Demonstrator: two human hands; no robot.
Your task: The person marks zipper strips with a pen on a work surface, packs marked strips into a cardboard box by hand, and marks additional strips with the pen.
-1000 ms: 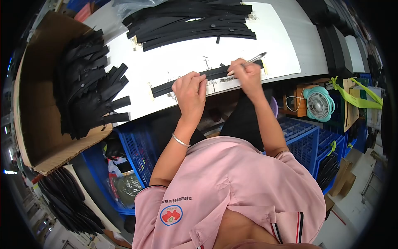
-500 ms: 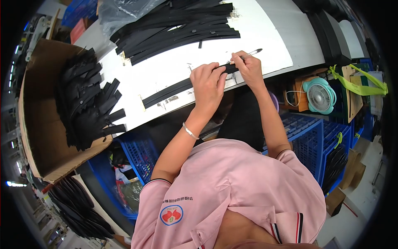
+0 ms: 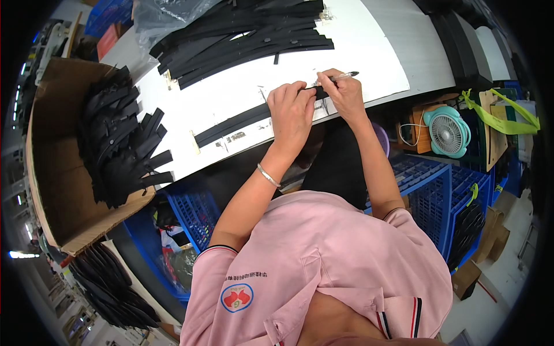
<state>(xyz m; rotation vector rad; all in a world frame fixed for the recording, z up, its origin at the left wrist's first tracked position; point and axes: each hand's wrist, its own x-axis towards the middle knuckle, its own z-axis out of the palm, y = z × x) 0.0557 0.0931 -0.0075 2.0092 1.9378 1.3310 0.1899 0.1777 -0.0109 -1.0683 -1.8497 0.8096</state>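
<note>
A long black fabric strip (image 3: 234, 127) lies slantwise along the near edge of the white work board (image 3: 369, 63). My left hand (image 3: 291, 112) is closed over the right part of the strip, its bent fingertips pressing it close to its end. In my right hand (image 3: 346, 98) is a pen (image 3: 344, 76), gripped between thumb and fingers, its dark end pointing to the upper right. The right fingers are beside the strip's right end; the pen's writing tip is hidden by them. Pen-like marks and tape bits show on the board around the strip.
A pile of black strips (image 3: 242, 43) spreads over the back of the board, with a clear plastic bag (image 3: 167, 23) behind it. At the left, a cardboard box (image 3: 55, 144) has more strips spilling out. A turquoise fan (image 3: 447, 132) and blue crates (image 3: 427, 196) stand right.
The right hand and pen have shifted slightly left, and the pen lies flatter. The left hand stays on the strip, with little movement.
</note>
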